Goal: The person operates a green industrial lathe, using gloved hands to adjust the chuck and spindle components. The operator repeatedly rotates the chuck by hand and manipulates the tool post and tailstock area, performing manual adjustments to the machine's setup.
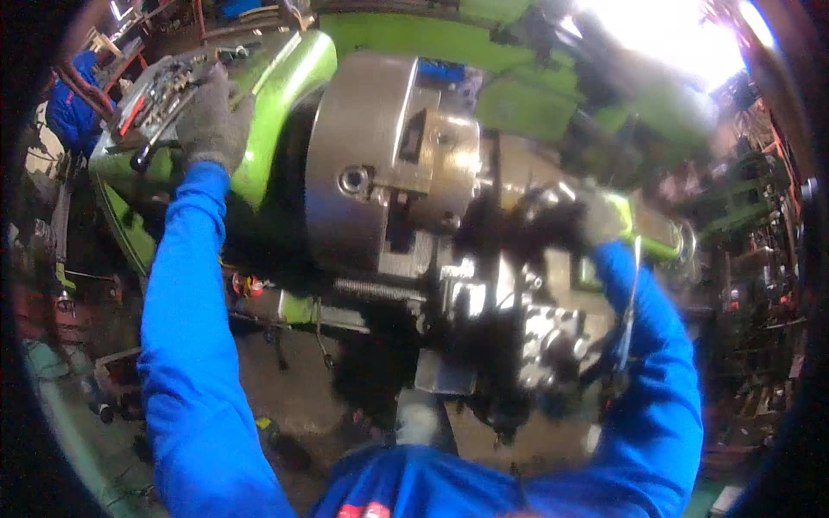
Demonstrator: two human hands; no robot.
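My left hand (213, 121), in a grey work glove, reaches over the top of a green lathe headstock (298, 86). It is at the edge of a pile of metal hand tools (160, 104); its fingers look stretched out, and I see nothing held in them. To its right is the large steel lathe chuck (352, 142), with its stepped jaws around a thick metal workpiece (518, 168). My gloved right hand (598, 216) is at the workpiece's far right end, beside a green machine part (652, 229). Blur and shadow hide its fingers.
The tool post and carriage (553, 345) stand below the workpiece, near my right forearm. A lead screw (380, 289) runs under the chuck. At the far left there is a person in blue (73, 108). Shelves with metal parts (764, 302) line the right side.
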